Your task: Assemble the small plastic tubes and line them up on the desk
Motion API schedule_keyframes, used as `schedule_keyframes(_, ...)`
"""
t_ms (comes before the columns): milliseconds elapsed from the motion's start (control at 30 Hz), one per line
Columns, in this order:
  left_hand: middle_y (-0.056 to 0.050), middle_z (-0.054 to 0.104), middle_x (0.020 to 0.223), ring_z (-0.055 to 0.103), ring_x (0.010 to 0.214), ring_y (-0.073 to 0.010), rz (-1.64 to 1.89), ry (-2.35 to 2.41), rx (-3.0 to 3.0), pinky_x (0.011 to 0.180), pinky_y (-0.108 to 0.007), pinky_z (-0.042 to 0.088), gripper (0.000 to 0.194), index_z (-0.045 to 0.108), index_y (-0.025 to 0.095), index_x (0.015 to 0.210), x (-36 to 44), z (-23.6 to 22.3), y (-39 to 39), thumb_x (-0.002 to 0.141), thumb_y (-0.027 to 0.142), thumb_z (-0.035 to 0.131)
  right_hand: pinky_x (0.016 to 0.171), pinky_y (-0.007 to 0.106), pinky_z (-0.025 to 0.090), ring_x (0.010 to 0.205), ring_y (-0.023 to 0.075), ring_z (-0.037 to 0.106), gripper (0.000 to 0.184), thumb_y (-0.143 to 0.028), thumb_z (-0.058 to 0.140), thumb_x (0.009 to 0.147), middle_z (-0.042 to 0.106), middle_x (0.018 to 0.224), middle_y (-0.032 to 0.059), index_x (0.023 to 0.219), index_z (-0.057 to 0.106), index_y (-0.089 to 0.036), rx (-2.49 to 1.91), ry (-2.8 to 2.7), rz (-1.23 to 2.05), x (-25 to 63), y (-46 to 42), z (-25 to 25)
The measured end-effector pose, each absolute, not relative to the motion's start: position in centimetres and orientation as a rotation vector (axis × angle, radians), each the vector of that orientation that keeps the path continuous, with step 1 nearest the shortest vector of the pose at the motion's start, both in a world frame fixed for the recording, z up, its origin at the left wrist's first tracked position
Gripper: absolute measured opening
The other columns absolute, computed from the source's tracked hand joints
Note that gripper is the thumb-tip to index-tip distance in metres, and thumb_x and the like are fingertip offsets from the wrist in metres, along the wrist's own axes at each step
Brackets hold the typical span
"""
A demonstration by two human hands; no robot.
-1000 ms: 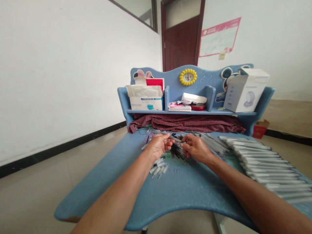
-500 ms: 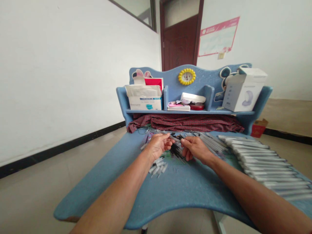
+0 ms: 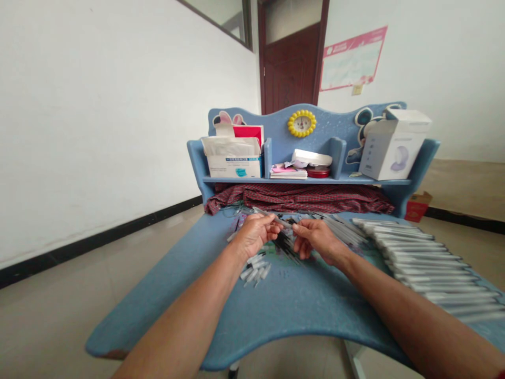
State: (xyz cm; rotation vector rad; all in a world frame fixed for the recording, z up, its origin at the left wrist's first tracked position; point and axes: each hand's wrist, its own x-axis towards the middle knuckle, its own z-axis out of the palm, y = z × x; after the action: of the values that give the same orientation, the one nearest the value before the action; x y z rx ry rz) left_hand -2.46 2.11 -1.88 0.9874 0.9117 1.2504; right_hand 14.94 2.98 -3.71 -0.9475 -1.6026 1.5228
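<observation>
Over the middle of the blue desk (image 3: 300, 305), my left hand (image 3: 257, 231) is closed on a thin translucent pen barrel (image 3: 283, 223). My right hand (image 3: 315, 239) pinches the barrel's right end between thumb and forefinger, its other fingers curled. Beneath and between the hands lies a bunch of dark, thin pen refills (image 3: 287, 247). Several whitish pen caps (image 3: 256, 271) are heaped just below my left hand. Behind my right hand lie loose translucent barrels (image 3: 345, 230). A long row of pens (image 3: 434, 268) covers the desk's right side.
A shelf (image 3: 236, 180) stands along the desk's back edge. It bears a mask box (image 3: 232, 164), a red round tin (image 3: 317, 172) and a tall white box (image 3: 394, 147). Red checked cloth (image 3: 303, 198) is bundled beneath it.
My right hand has shifted slightly left, and its fingers have curled in while it pinches the barrel's end. My left hand keeps its hold nearly unmoved. The view has shifted slightly.
</observation>
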Motion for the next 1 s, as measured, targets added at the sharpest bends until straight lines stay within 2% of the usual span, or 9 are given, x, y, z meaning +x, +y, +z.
schedule_keyframes(200,-0.008,0.065,0.064,0.062,0.055,-0.0123,1.245,0.819,1.022,0.049,-0.019,0.047,0.008,0.059,0.008,0.084,-2.7,-1.9,2.1,0.08,0.014,0.055,0.029,0.019,0.036,0.03,0.0122,0.053,0.028,-0.035,0.042,0.088,0.063,0.048,0.0035,0.069,0.05,-0.015,-0.817,-1.472,1.772,15.4,3.1,-3.5)
schedule_keyframes(567,-0.009,0.067,0.07,0.062,0.059,-0.0133,1.189,0.685,1.105,0.052,-0.021,0.048,0.011,0.059,0.009,0.087,-3.3,-1.7,2.1,0.078,0.015,0.058,0.028,0.019,0.038,0.029,0.0126,0.052,0.031,-0.034,0.04,0.088,0.064,0.047,0.0051,0.069,0.054,-0.013,-0.659,-1.317,2.016,15.6,3.8,-4.1)
schedule_keyframes(833,-0.008,0.066,0.067,0.063,0.06,-0.0136,1.139,0.665,1.138,0.054,-0.021,0.047,0.015,0.059,0.01,0.088,-3.6,-1.6,2.0,0.076,0.018,0.061,0.028,0.019,0.037,0.029,0.0125,0.052,0.032,-0.032,0.038,0.088,0.063,0.045,0.0048,0.068,0.053,-0.013,-0.672,-1.312,2.055,15.7,3.8,-4.1)
schedule_keyframes(1000,-0.007,0.066,0.068,0.062,0.058,-0.0126,1.137,0.697,1.161,0.054,-0.021,0.047,0.016,0.06,0.01,0.087,-3.7,-1.5,2.0,0.074,0.019,0.063,0.027,0.018,0.035,0.028,0.0112,0.05,0.033,-0.04,0.041,0.087,0.061,0.043,0.0029,0.068,0.051,-0.015,-0.768,-1.395,1.951,15.5,3.3,-3.7)
